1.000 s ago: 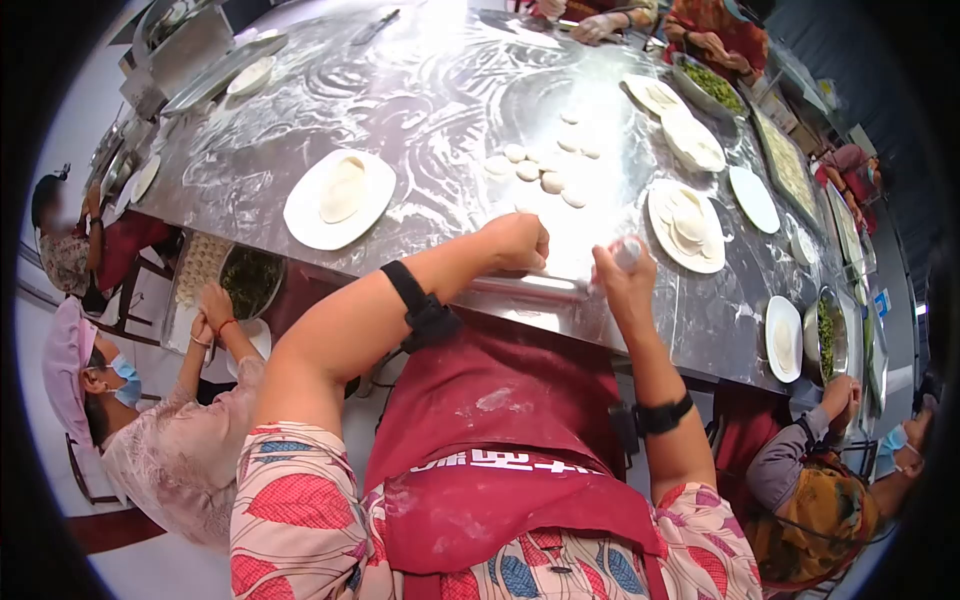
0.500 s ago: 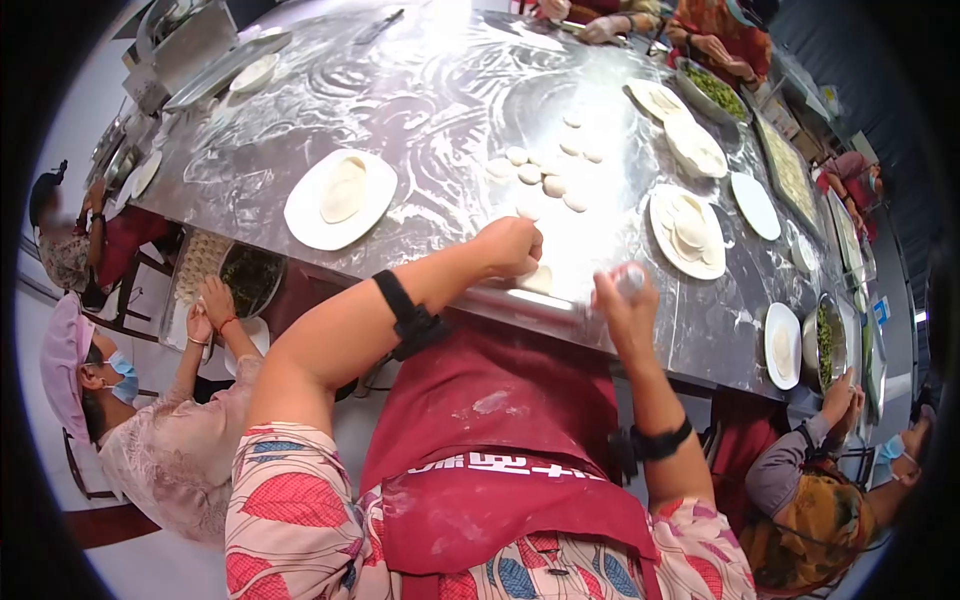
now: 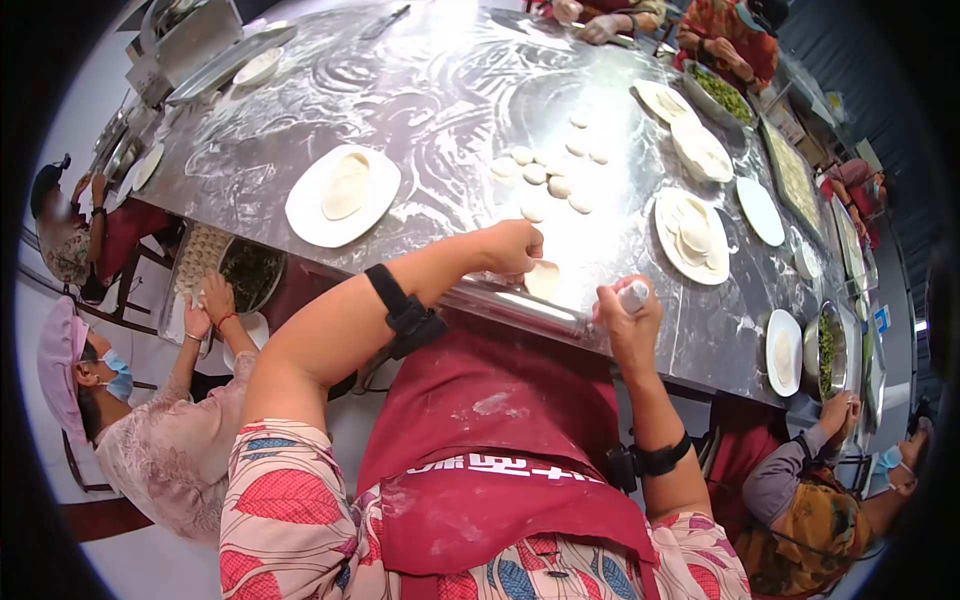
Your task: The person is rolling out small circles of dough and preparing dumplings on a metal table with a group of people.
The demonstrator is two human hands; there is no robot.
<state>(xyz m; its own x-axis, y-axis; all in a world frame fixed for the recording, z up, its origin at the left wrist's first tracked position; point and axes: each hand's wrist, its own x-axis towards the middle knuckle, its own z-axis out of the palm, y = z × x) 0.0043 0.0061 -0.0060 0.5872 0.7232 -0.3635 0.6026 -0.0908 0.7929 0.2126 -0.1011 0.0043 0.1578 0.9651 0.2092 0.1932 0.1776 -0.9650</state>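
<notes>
A small round flat dough wrapper lies on the floured steel table near its front edge. My left hand rests on the wrapper's left side, fingers curled over it. My right hand grips the right end of a metal rolling pin that lies along the table edge, just in front of the wrapper. Several small dough pieces sit on the table beyond my hands.
White plates with stacked wrappers stand at left and right; more plates and bowls of green filling line the right side. Other people sit at the left, right and far side. A tray of dumplings lies lower left.
Both hands and the rolling pin have drawn back toward the table's front edge. The flattened wrapper now shows beyond the pin, by my left hand.
</notes>
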